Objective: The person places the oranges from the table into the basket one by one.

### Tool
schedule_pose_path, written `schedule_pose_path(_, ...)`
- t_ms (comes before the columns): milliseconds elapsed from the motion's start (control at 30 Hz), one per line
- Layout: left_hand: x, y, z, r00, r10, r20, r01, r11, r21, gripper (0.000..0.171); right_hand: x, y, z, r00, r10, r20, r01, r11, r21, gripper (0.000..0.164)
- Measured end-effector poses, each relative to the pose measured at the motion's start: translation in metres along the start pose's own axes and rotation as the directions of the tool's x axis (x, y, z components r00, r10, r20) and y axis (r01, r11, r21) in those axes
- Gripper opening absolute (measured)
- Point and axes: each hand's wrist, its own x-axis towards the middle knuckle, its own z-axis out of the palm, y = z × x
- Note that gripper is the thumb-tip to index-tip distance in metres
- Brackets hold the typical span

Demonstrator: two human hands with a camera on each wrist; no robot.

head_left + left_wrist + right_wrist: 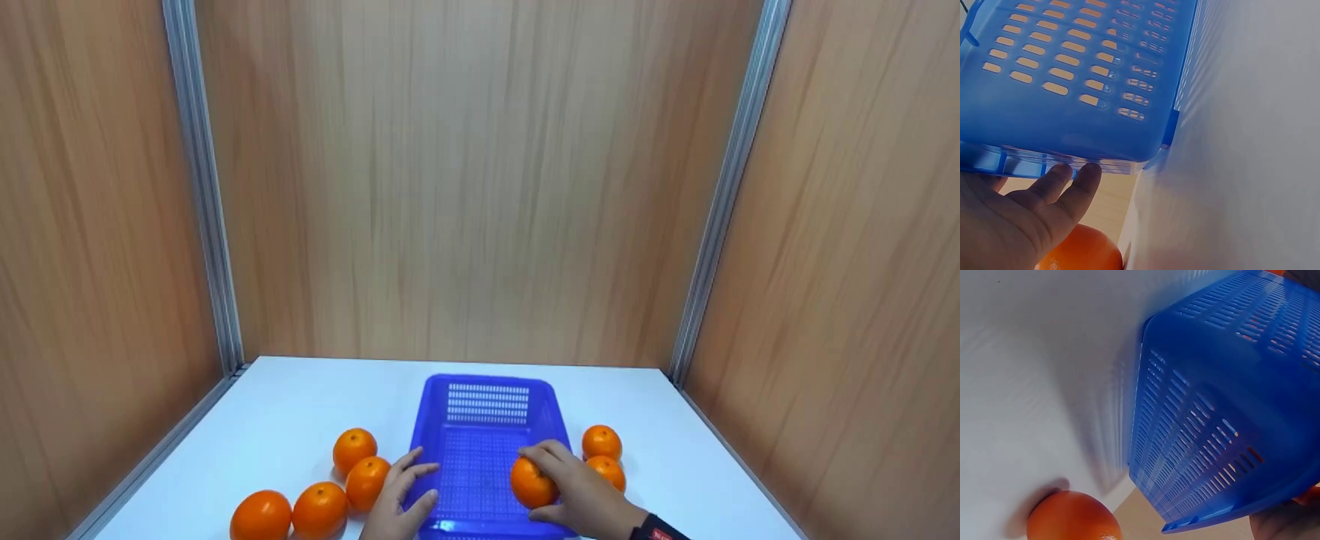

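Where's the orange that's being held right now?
In the head view, the held orange is in the person's right hand, over the right side of the blue basket, just left of two oranges on the white table.

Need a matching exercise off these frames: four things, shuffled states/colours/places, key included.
1. Left hand
2. Right hand
3. Basket
4. Wristband

A. Mostly black
B. Gripping an orange
C. Blue, with slotted walls
D. At the basket's left side, holding no orange

Pairs: 1-D, 2-B, 3-C, 4-A
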Motion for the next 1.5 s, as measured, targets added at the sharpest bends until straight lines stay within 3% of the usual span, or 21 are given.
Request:
schedule_pose_path(167,0.0,0.0,0.0,0.999,-0.04,0.013,0.04,0.999,0.006,0.04,0.002,0.0,0.001,0.998,0.023,0.05,-0.025,0.999,0.032,0.069)
schedule_pose_path(400,0.001,-0.001,0.0,0.999,-0.041,0.015,0.041,0.999,-0.006,0.039,0.008,-0.001,0.0,0.992,0.068,0.109,-0.075,0.995,0.065,0.069)
schedule_pose_path(800,0.001,0.002,0.0,0.998,-0.058,0.006,0.058,0.998,-0.035,0.038,0.013,-0.002,-0.002,0.986,0.083,0.147,-0.093,0.993,0.066,0.066)
schedule_pose_path(1033,0.0,0.001,0.001,1.0,-0.012,-0.01,0.012,1.0,0.012,0.035,0.015,0.002,0.001,0.987,0.069,0.146,-0.075,0.997,0.035,0.065)
schedule_pose_path(1233,0.001,0.001,0.001,0.998,-0.056,0.001,0.056,0.998,-0.011,0.037,0.016,0.001,0.001,0.983,0.087,0.163,-0.096,0.994,0.05,0.063)
schedule_pose_path(1500,0.001,0.002,0.001,0.998,-0.061,-0.015,0.06,0.998,-0.015,0.036,0.017,-0.001,0.001,0.977,0.095,0.192,-0.103,0.994,0.031,0.064)
